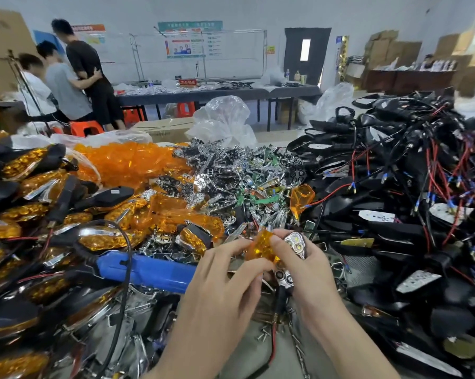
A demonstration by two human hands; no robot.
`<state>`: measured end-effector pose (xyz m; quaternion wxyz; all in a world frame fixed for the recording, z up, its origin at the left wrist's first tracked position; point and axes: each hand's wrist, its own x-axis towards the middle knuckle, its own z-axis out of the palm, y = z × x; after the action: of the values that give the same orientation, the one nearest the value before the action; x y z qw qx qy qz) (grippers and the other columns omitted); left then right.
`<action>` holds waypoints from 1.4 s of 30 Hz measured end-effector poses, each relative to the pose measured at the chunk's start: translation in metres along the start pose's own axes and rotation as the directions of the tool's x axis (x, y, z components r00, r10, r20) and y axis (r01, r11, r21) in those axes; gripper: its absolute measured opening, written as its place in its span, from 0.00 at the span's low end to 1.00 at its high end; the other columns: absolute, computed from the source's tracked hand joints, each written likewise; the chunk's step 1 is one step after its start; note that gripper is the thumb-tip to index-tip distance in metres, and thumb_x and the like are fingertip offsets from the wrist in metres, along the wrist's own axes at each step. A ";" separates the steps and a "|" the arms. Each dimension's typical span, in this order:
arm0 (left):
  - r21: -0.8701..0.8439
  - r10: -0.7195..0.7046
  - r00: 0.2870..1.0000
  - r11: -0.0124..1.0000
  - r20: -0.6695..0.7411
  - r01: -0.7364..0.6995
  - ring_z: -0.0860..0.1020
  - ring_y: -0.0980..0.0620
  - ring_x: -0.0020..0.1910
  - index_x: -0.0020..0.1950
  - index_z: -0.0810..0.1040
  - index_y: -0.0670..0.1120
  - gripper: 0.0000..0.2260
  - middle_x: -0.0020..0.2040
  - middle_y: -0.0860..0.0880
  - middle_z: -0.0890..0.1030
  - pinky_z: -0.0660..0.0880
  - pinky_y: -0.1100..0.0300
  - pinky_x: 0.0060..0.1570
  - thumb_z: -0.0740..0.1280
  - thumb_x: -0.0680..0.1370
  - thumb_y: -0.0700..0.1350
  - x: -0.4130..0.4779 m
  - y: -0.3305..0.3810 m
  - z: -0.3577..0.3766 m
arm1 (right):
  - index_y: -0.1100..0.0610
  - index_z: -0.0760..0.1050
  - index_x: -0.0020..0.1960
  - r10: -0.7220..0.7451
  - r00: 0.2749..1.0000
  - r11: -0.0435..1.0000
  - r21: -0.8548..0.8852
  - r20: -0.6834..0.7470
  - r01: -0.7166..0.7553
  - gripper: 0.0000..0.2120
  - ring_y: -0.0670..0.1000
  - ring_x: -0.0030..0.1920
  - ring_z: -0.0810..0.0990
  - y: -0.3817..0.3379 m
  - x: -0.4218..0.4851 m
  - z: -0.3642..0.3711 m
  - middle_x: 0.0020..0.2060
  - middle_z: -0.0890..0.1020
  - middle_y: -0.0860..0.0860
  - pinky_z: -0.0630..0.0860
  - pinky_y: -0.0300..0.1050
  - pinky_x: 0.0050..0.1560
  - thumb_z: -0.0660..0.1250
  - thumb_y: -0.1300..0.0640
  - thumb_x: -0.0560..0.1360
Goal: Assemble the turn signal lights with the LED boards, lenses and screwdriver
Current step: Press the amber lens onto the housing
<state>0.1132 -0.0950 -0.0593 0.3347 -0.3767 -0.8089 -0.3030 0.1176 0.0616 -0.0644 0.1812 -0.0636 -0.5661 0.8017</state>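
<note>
1. both hands meet low over the bench; the left hand pinches an amber lens, fingers closed on its edges.
2. just right of that pinch, the right hand wraps a chrome turn signal light, its leds showing.
3. the lens looks light, stiff and slick, likely to crack; hold it by the rim.
4. left of the grip lies the blue screwdriver, untouched.
</note>
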 end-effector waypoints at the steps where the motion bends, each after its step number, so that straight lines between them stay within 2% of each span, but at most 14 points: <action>1: -0.050 -0.036 0.999 0.998 0.004 0.036 0.74 0.54 0.61 0.67 0.72 0.58 0.15 0.65 0.55 0.74 0.76 0.59 0.55 0.63 0.80 0.49 0.001 0.003 0.000 | 0.48 0.86 0.46 -0.005 1.000 1.000 -0.016 -0.006 0.005 0.06 0.48 0.42 0.85 0.000 0.000 0.001 0.42 0.88 0.52 0.80 0.38 0.41 0.73 0.59 0.77; 3: -0.186 -0.150 0.987 0.970 0.057 0.158 0.71 0.59 0.67 0.76 0.60 0.61 0.25 0.69 0.64 0.68 0.74 0.61 0.62 0.62 0.79 0.54 0.001 0.008 0.002 | 0.49 0.86 0.47 -0.018 1.000 0.998 -0.066 0.000 0.018 0.03 0.48 0.43 0.85 -0.002 -0.002 0.004 0.43 0.88 0.52 0.81 0.39 0.44 0.75 0.57 0.75; 5: -0.209 -0.189 0.974 0.955 0.125 0.212 0.67 0.61 0.71 0.77 0.53 0.64 0.29 0.71 0.68 0.62 0.71 0.62 0.65 0.62 0.80 0.56 0.003 0.009 0.005 | 0.49 0.86 0.47 -0.025 1.000 0.996 -0.087 0.006 0.026 0.03 0.47 0.43 0.85 -0.002 -0.004 0.006 0.43 0.88 0.51 0.81 0.38 0.44 0.76 0.56 0.74; 9: -0.213 -0.181 0.971 0.954 0.154 0.212 0.64 0.65 0.73 0.74 0.58 0.65 0.26 0.74 0.69 0.61 0.72 0.58 0.67 0.64 0.79 0.54 0.004 0.004 0.008 | 0.46 0.86 0.46 -0.040 0.999 0.991 -0.127 -0.001 0.040 0.10 0.42 0.41 0.85 -0.003 -0.004 0.007 0.41 0.88 0.48 0.77 0.31 0.40 0.74 0.61 0.76; 13: -0.358 -0.285 0.950 0.880 0.127 0.312 0.76 0.63 0.63 0.69 0.63 0.67 0.23 0.67 0.67 0.73 0.78 0.56 0.59 0.68 0.77 0.57 0.002 0.005 0.007 | 0.51 0.84 0.46 -0.018 0.999 0.996 -0.087 0.030 0.021 0.02 0.45 0.40 0.84 -0.004 -0.006 0.008 0.41 0.87 0.49 0.78 0.34 0.40 0.74 0.53 0.77; 15: -0.453 -0.363 0.926 0.812 0.103 0.368 0.79 0.61 0.58 0.67 0.66 0.65 0.22 0.60 0.65 0.78 0.77 0.63 0.54 0.69 0.75 0.58 0.002 0.005 0.006 | 0.51 0.85 0.42 0.086 0.996 0.994 0.074 0.006 -0.087 0.07 0.48 0.36 0.83 -0.008 -0.005 0.010 0.39 0.85 0.50 0.79 0.39 0.34 0.72 0.50 0.77; 17: -0.526 -0.403 0.911 0.759 0.085 0.384 0.81 0.60 0.54 0.65 0.67 0.64 0.21 0.55 0.63 0.81 0.75 0.71 0.51 0.70 0.74 0.55 0.000 0.003 0.005 | 0.51 0.85 0.39 0.193 0.981 0.935 0.297 0.029 -0.193 0.08 0.50 0.33 0.80 -0.012 0.000 0.008 0.37 0.83 0.52 0.77 0.42 0.29 0.71 0.49 0.72; 20: -0.585 -0.437 0.887 0.684 0.149 0.435 0.81 0.56 0.53 0.64 0.68 0.64 0.21 0.53 0.59 0.82 0.75 0.71 0.48 0.70 0.74 0.56 -0.005 0.001 0.004 | 0.54 0.83 0.45 0.194 0.979 0.877 0.435 0.064 -0.202 0.06 0.52 0.34 0.80 -0.015 0.003 0.001 0.38 0.81 0.54 0.77 0.44 0.31 0.70 0.54 0.70; 23: -0.577 -0.407 0.889 0.682 0.212 0.450 0.81 0.54 0.52 0.63 0.68 0.63 0.20 0.52 0.58 0.82 0.75 0.69 0.48 0.70 0.74 0.56 -0.009 0.003 0.005 | 0.56 0.79 0.50 0.171 0.982 0.851 0.490 0.084 -0.190 0.11 0.54 0.35 0.80 -0.016 0.001 -0.002 0.37 0.80 0.54 0.77 0.45 0.32 0.67 0.60 0.69; 27: -0.561 -0.373 0.890 0.690 0.264 0.456 0.82 0.54 0.50 0.62 0.69 0.62 0.19 0.52 0.57 0.82 0.75 0.72 0.47 0.70 0.74 0.56 -0.010 0.007 0.006 | 0.56 0.79 0.50 0.158 0.982 0.854 0.484 0.106 -0.190 0.10 0.53 0.37 0.80 -0.018 0.000 -0.003 0.38 0.79 0.53 0.78 0.45 0.34 0.63 0.64 0.72; 30: -0.529 -0.378 0.884 0.709 0.274 0.467 0.82 0.56 0.51 0.63 0.68 0.64 0.20 0.53 0.58 0.82 0.73 0.73 0.48 0.70 0.73 0.58 -0.012 0.009 0.006 | 0.54 0.81 0.47 0.129 0.985 0.852 0.495 0.118 -0.171 0.10 0.53 0.37 0.80 -0.021 -0.002 -0.004 0.38 0.79 0.53 0.78 0.46 0.35 0.65 0.64 0.70; 34: -0.517 -0.378 0.886 0.719 0.268 0.463 0.81 0.56 0.53 0.63 0.68 0.65 0.20 0.53 0.59 0.82 0.73 0.73 0.48 0.69 0.73 0.59 -0.011 0.010 0.007 | 0.54 0.81 0.48 0.105 0.986 0.878 0.454 0.131 -0.154 0.11 0.52 0.39 0.80 -0.023 -0.003 -0.004 0.39 0.79 0.52 0.78 0.47 0.39 0.66 0.65 0.70; 38: -0.511 -0.378 0.884 0.721 0.274 0.467 0.81 0.54 0.53 0.64 0.67 0.64 0.21 0.54 0.59 0.81 0.75 0.70 0.48 0.69 0.73 0.59 -0.012 0.010 0.008 | 0.50 0.84 0.42 0.068 0.986 0.909 0.398 0.149 -0.123 0.12 0.52 0.40 0.80 -0.026 -0.006 -0.001 0.39 0.80 0.52 0.78 0.46 0.39 0.66 0.63 0.68; 42: -0.499 -0.380 0.882 0.728 0.277 0.470 0.82 0.56 0.52 0.64 0.68 0.64 0.21 0.53 0.59 0.81 0.76 0.69 0.47 0.69 0.73 0.59 -0.012 0.011 0.008 | 0.50 0.83 0.44 0.026 0.985 0.937 0.339 0.168 -0.083 0.13 0.52 0.42 0.80 -0.026 -0.009 -0.001 0.40 0.80 0.52 0.79 0.46 0.42 0.64 0.64 0.69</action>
<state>0.1255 -0.0876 -0.0706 0.0686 -0.2835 -0.7743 -0.5616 0.1318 0.0674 -0.0412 0.1209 0.0182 -0.4279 0.8955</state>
